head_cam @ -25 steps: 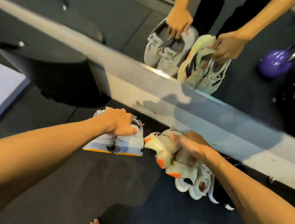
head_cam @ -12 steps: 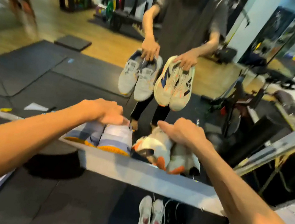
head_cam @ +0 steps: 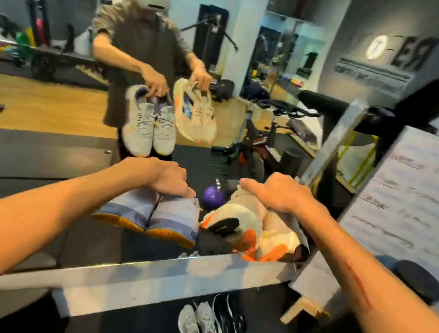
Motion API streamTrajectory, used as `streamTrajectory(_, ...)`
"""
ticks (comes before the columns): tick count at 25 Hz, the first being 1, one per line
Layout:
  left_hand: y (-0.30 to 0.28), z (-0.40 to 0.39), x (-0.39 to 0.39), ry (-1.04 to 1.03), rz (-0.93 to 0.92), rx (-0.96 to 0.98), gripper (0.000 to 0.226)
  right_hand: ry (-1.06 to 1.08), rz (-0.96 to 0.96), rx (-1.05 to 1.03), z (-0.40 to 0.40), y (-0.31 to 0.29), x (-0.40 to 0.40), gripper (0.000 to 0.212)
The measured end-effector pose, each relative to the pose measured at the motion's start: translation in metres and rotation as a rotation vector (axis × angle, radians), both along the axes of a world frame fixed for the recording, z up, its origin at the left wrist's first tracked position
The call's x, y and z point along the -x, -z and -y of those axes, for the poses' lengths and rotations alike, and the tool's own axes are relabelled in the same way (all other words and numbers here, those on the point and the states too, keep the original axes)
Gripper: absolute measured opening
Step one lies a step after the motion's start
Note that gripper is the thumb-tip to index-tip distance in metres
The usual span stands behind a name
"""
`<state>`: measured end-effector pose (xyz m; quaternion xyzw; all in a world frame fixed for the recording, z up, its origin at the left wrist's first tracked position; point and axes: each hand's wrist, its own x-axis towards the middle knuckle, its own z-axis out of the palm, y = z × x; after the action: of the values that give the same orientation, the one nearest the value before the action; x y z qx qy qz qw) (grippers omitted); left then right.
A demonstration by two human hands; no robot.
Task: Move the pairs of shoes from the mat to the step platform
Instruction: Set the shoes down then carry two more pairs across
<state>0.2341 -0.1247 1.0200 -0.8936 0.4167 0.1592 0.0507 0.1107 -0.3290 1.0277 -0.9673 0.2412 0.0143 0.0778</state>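
wall sign (head_cam: 411, 54): mirrored letters "RE" | whiteboard (head_cam: 421, 206): writing illegible

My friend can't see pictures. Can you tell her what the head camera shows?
A person's left hand holds up a grey pair of shoes and the right hand a cream-and-orange pair, facing a gym mirror. Two more pairs sit on the dark floor below.

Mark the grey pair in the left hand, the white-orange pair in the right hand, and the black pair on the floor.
grey pair (head_cam: 147, 211): head view, heel of the right-side shoe.
white-orange pair (head_cam: 244, 220): head view, side of the nearer shoe.
black pair (head_cam: 230, 320): head view, upper of the black shoes.
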Motion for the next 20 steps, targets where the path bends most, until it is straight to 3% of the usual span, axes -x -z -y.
streamTrajectory(5, -0.008, 0.074, 0.042, 0.3, 0.018, -0.041, 0.052, 0.275, 0.058, -0.014, 0.046, -0.01, 0.091, 0.079)
streamTrajectory(10, 0.001, 0.155, 0.139, 0.542, -0.001, 0.013, 0.052, 0.527, 0.078, -0.024, 0.076, -0.012, 0.235, 0.081)
streamTrajectory(14, 0.006, 0.21, 0.244, 0.756, -0.112, 0.007, 0.052, 0.745, 0.085, 0.002, 0.076, -0.012, 0.366, 0.083)
streamTrajectory(20, -0.008, 0.262, 0.46, 1.099, -0.1, -0.005, 0.056, 1.105, 0.098, -0.025, 0.04, -0.016, 0.596, 0.074)
